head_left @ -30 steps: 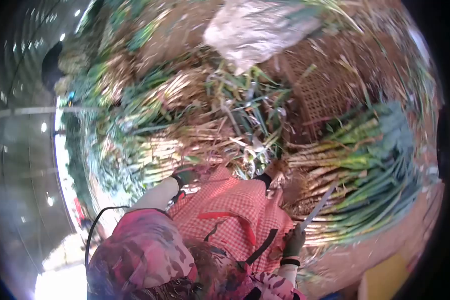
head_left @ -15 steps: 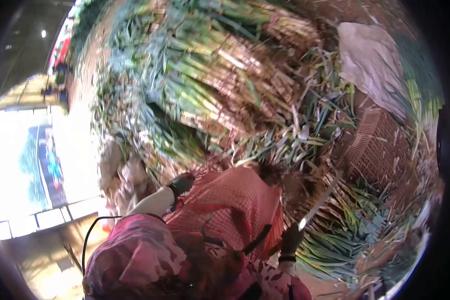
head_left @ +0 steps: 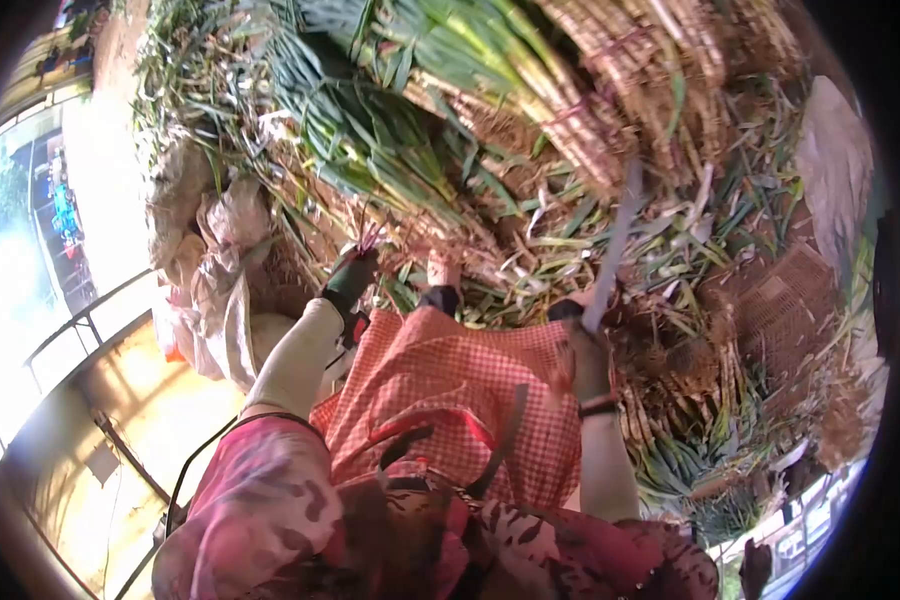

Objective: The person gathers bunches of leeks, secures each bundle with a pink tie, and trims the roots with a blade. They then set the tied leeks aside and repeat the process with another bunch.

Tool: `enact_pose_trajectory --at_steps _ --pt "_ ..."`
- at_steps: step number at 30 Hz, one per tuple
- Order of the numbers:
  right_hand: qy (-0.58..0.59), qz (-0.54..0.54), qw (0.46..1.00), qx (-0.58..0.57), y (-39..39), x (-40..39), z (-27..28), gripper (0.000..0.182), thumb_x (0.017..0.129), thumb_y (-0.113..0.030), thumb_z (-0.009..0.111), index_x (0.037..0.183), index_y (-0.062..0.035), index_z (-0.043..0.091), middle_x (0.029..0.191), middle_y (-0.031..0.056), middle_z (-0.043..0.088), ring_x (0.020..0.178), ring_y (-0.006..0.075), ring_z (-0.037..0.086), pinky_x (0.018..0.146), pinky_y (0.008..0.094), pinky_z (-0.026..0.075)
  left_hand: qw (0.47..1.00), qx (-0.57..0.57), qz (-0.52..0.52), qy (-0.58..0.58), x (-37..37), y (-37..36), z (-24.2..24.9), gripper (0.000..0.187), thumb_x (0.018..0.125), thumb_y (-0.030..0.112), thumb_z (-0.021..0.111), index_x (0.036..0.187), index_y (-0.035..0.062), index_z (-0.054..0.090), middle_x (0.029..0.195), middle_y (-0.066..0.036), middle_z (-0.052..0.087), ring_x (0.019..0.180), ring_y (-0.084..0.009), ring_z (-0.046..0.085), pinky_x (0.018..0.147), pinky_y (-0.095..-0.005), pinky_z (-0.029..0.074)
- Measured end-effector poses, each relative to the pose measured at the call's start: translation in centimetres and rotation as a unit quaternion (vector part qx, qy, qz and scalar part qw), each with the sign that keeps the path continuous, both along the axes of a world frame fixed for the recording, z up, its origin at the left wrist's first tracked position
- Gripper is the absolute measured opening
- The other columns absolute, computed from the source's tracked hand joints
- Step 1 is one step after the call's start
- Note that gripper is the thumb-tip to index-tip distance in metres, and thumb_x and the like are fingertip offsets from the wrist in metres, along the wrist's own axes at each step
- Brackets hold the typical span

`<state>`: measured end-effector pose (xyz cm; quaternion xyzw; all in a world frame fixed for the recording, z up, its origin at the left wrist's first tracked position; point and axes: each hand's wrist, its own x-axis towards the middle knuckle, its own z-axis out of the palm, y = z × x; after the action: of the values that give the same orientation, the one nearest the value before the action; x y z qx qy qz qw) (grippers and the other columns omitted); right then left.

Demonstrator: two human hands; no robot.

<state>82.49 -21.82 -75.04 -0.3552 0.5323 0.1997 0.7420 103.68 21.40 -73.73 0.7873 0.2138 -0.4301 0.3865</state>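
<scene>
My right hand (head_left: 585, 355), in a dark glove, grips a long-bladed knife (head_left: 618, 245). The blade points up and away, its tip near the root ends of a tied leek bundle (head_left: 560, 100). My left hand (head_left: 352, 278), in a dark green glove, is closed around thin reddish strips (head_left: 370, 238) that stick out past the fingers. Just beyond it lies a heap of green leeks (head_left: 370, 130). A red checked apron (head_left: 450, 370) covers my lap between the hands.
More leeks (head_left: 690, 425) lie at the right, roots toward a brown plastic crate (head_left: 775, 305). Cut leaves and trimmings (head_left: 570, 235) litter the ground. Pale sacks (head_left: 220, 290) stand at the left; a whitish sheet (head_left: 835, 150) lies at the far right.
The view has shifted, bringing the leek heap and sacks higher. My right hand has moved forward from beside my hip, and the knife now points farther ahead. My left arm is stretched farther out.
</scene>
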Motion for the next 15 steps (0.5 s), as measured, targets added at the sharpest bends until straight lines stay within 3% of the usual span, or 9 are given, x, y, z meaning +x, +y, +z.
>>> enact_pose_trajectory --at_steps 1,2,5,7,9,10,11,12,15 --pt "-0.048 0.022 0.997 -0.053 3.3 2.9 -0.9 0.015 0.087 -0.021 0.064 0.092 -0.007 0.059 0.077 -0.0023 0.053 0.062 0.0069 0.051 0.049 0.0218 0.039 0.996 0.053 0.072 0.014 0.7 0.8 -0.3 0.017 0.094 0.028 0.052 0.097 0.0114 0.057 0.068 0.004 0.051 0.055 -0.0082 0.043 0.048 -0.0262 0.035" --pt "-0.051 0.02 0.998 -0.027 6.2 5.0 -3.2 0.016 0.087 -0.019 0.065 0.095 -0.0055 0.061 0.08 -0.0021 0.055 0.066 0.0071 0.053 0.055 0.0219 0.041 0.987 -0.051 0.139 0.058 -0.7 6.9 -3.7 0.019 0.093 0.03 0.054 0.097 0.0116 0.058 0.069 0.003 0.051 0.055 -0.0088 0.043 0.048 -0.0261 0.035" --pt "-0.036 -0.037 0.992 0.114 14.4 10.3 -10.9 0.022 0.086 -0.013 0.067 0.104 -0.0007 0.065 0.09 -0.0013 0.062 0.078 0.0086 0.058 0.069 0.0225 0.045 0.971 0.056 0.197 0.121 -0.3 7.9 0.2 0.018 0.092 0.03 0.056 0.096 0.0126 0.058 0.07 0.003 0.052 0.055 -0.0088 0.045 0.049 -0.0247 0.035" --pt "-0.083 -0.006 0.996 0.044 19.4 13.6 -15.2 0.025 0.083 -0.014 0.07 0.104 -0.0013 0.066 0.089 -0.0014 0.062 0.075 0.0084 0.056 0.067 0.0227 0.044 0.965 0.105 0.212 0.114 -3.3 10.7 0.1 0.021 0.095 0.034 0.05 0.093 0.0135 0.056 0.066 0.003 0.05 0.05 -0.0075 0.043 0.044 -0.0239 0.033" --pt "0.01 0.02 0.997 0.071 23.2 17.6 -18.3 0.021 0.079 -0.018 0.073 0.091 -0.0036 0.065 0.076 -0.0009 0.059 0.064 0.0098 0.055 0.056 0.0246 0.043 0.953 0.081 0.273 0.103 -6.8 14.4 0.1 0.024 0.096 0.036 0.049 0.09 0.0139 0.057 0.066 0.004 0.053 0.051 -0.007 0.044 0.044 -0.0223 0.033" --pt "-0.015 0.021 0.999 0.036 25.0 19.0 -19.3 0.017 0.078 -0.015 0.068 0.089 -0.0036 0.061 0.069 0.0013 0.057 0.055 0.0107 0.052 0.049 0.0267 0.041 0.958 0.179 0.17 0.148 -7.4 14.5 1.6 0.03 0.096 0.04 0.047 0.09 0.0132 0.06 0.071 0.003 0.057 0.053 -0.0076 0.047 0.048 -0.023 0.036" --pt "-0.041 0.023 0.999 0.001 26.6 20.4 -20.1 0.013 0.078 -0.011 0.063 0.087 -0.0036 0.057 0.062 0.0035 0.054 0.047 0.0117 0.05 0.042 0.0288 0.038 0.952 0.198 0.156 0.175 -8.8 15.4 2.0 0.033 0.096 0.041 0.046 0.091 0.0123 0.061 0.075 0.002 0.059 0.055 -0.0079 0.048 0.048 -0.024 0.037" --pt "-0.037 0.031 0.998 -0.039 28.1 21.1 -21.7 0.014 0.076 -0.009 0.062 0.088 -0.0024 0.056 0.063 0.0034 0.054 0.048 0.0124 0.05 0.043 0.0289 0.039 0.945 0.216 0.142 0.202 -10.4 16.5 2.2 0.036 0.095 0.042 0.045 0.093 0.0113 0.062 0.079 0.001 0.061 0.056 -0.0082 0.049 0.049 -0.025 0.037" --pt "-0.004 0.037 0.992 -0.121 32.5 21.7 -28.5 0.018 0.072 -0.003 0.06 0.089 0.0006 0.053 0.066 0.0034 0.054 0.053 0.0145 0.052 0.048 0.0298 0.042 0.914 0.18 0.289 0.222 -15.5 18.2 2.2 0.029 0.094 0.036 0.049 0.108 0.012 0.058 0.087 0.002 0.06 0.072 -0.0084 0.052 0.064 -0.026 0.041"
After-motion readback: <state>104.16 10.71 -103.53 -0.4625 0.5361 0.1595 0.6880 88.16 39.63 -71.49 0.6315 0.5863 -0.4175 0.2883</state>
